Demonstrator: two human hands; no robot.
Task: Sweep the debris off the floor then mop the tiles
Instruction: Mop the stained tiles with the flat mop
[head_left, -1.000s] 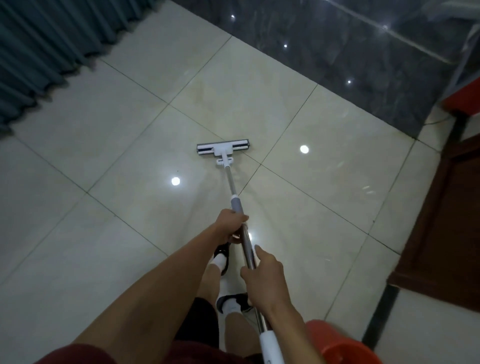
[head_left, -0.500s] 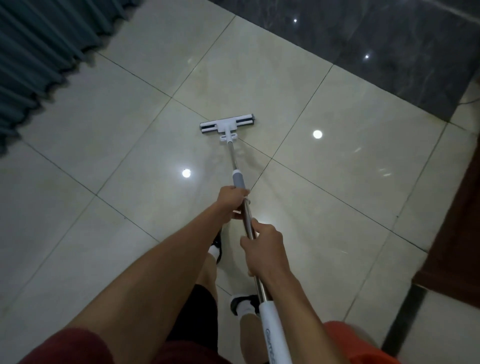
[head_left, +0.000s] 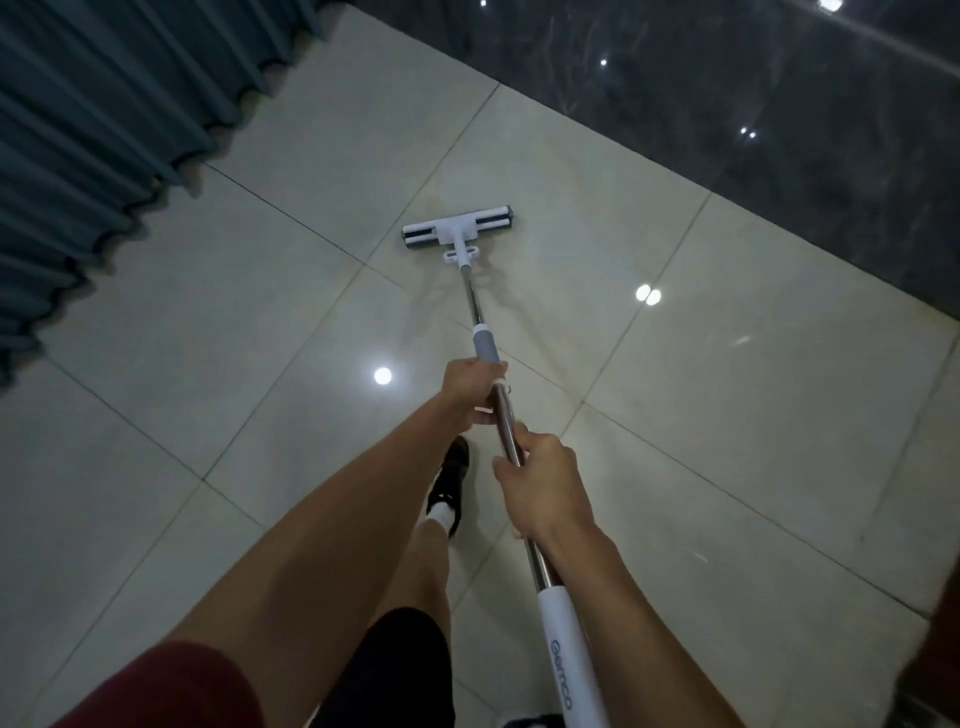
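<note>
Head view: both hands, left hand (head_left: 470, 387) and right hand (head_left: 543, 488), are gripping the mop (head_left: 459, 229), pushing farther toward upper-centre tiles (head_left: 727, 415); mopping is progressing.

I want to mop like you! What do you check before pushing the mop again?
1. Left hand grips the mop pole: ok.
2. Right hand grips the pole lower down: ok.
3. Mop head flat on the pale tiles: ok.
4. Curtain away from the mop head: ok.
5. Shoe off the mop's path: ok.
6. Mop wet enough: cannot tell.
</note>
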